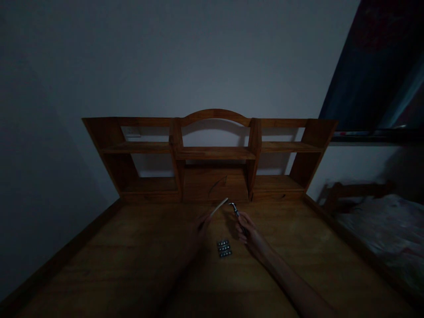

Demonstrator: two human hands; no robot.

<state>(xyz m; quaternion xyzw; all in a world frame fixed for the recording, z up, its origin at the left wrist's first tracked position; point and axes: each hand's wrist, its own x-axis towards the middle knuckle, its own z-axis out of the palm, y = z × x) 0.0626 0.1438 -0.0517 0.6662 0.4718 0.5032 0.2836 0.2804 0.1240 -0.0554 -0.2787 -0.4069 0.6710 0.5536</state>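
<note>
Gripping a hooked tool (pixel 234 209), right hand (pixel 249 232) fingers wrap it; left hand (pixel 198 225) fingers pinch a pale strip (pixel 218 207).

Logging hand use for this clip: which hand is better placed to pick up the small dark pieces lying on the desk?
Probably the right hand. It lies just beside the dark pieces, though it already grips a small metal tool. The left hand is slightly farther off and holds a thin pale strip. The dim light hides finer detail.

Two hands (pixel 198 227), one strip (pixel 217 207), one tool (pixel 236 212), seemingly three small packs (pixel 224 248).
</note>
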